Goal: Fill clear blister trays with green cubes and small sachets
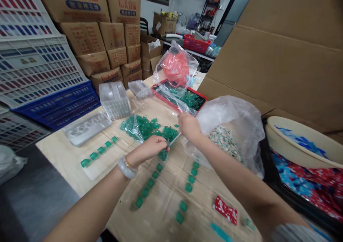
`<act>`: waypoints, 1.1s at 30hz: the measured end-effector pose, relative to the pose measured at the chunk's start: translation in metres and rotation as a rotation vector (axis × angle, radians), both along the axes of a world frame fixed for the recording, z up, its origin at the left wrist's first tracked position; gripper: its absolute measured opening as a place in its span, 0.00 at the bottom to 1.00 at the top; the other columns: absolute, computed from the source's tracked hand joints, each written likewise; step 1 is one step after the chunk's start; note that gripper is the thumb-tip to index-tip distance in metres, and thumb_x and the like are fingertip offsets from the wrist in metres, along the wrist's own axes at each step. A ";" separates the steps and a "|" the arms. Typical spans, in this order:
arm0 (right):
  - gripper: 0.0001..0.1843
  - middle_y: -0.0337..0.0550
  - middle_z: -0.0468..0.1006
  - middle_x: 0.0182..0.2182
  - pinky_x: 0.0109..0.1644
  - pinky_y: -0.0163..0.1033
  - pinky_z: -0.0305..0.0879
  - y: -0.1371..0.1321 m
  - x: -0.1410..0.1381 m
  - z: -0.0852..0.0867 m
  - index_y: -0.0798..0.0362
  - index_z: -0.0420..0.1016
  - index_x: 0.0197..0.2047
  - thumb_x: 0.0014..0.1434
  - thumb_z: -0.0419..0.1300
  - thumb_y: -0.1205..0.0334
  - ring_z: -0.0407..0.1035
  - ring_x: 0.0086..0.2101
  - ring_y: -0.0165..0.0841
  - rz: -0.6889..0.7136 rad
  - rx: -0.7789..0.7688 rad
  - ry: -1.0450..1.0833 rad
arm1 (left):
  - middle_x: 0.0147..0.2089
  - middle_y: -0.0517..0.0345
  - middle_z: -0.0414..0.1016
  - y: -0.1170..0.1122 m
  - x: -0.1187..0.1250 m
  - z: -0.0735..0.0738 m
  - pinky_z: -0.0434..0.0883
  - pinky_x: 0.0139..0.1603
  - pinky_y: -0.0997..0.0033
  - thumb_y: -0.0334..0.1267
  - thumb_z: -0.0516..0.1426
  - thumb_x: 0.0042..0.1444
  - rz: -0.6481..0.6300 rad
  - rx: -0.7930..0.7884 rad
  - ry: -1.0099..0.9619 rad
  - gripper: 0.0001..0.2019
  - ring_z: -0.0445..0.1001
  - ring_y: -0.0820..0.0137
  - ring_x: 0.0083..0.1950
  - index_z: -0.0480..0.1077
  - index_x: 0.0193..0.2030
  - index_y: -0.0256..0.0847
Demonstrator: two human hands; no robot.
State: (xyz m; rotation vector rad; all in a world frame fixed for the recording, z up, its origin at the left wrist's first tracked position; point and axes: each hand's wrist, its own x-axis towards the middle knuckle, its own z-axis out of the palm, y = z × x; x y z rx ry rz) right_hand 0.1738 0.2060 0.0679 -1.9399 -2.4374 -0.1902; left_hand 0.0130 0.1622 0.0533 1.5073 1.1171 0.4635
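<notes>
My left hand (155, 146) is closed, its fingers pinching the edge of a clear plastic bag (136, 129). My right hand (189, 127) is closed too, a little farther out, on the same clear plastic; a taut edge runs between the hands. Loose green translucent pieces (146, 126) are heaped just beyond my left hand, partly under the plastic. Green square pieces lie in short rows: a left row (102, 150) on a clear tray lid, a middle row (150, 183) and a right row (191, 179). My fingertips are partly blurred.
A compartmented clear tray (88, 127) and stacked clear boxes (115, 99) stand at the left. Behind are a red tray (171, 106) and a red bundle in plastic (175, 68). A large plastic bag (235, 117) and a cream basin (278, 122) are right; a red dotted packet (225, 210) lies nearer.
</notes>
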 end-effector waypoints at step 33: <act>0.12 0.46 0.72 0.37 0.42 0.35 0.59 0.057 0.038 0.015 0.56 0.72 0.40 0.56 0.49 0.67 0.65 0.39 0.32 0.261 -0.029 0.486 | 0.18 0.64 0.57 0.004 0.001 -0.023 0.54 0.24 0.76 0.36 0.47 0.45 0.213 0.030 -0.108 0.10 0.56 0.76 0.22 0.66 0.22 0.36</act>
